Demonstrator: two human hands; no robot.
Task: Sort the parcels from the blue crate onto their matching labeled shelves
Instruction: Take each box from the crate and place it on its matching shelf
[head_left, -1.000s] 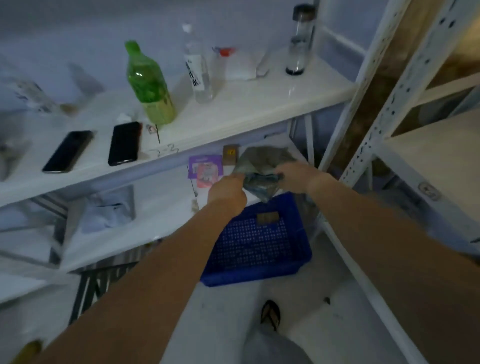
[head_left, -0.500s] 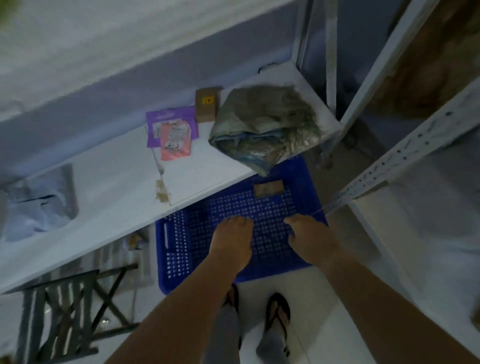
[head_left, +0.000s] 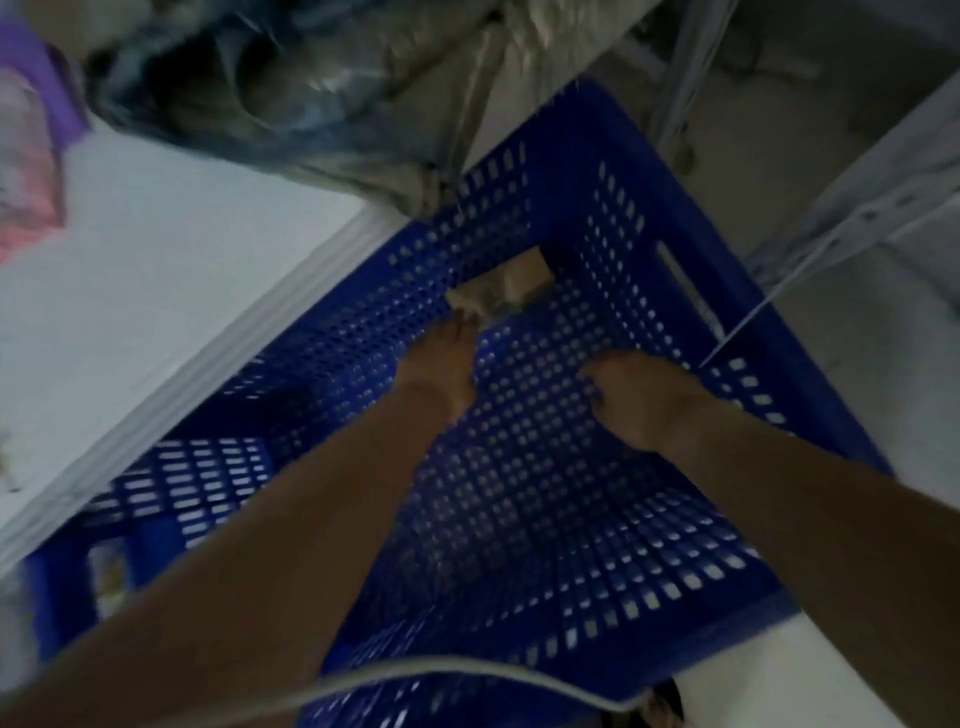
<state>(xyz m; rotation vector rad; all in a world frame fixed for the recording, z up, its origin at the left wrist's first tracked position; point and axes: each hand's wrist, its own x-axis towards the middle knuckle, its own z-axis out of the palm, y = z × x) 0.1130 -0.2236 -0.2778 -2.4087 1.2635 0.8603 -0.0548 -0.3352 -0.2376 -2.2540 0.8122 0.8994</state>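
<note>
Blue plastic fills most of the frame: the crate (head_left: 613, 208), with a white cable (head_left: 467, 670) crossing its near rim at the bottom. Both arms reach down into it. The left hand (head_left: 441, 364), centre frame, is empty with its fingers stretched straight towards the parcel (head_left: 509, 283). The right hand (head_left: 644, 405), right of centre, holds nothing I can see, and blur hides how its fingers curl. The small brown parcel lies in the crate's far corner and looks like the only one left, so the sorting seems nearly done. At left, the white shelf (head_left: 182, 291) overhangs the crate's side. A grey bag (head_left: 291, 88) hangs off its edge just above the parcel, and a pink packet (head_left: 26, 171) lies upper left. The freest way out is probably back towards centre.
</note>
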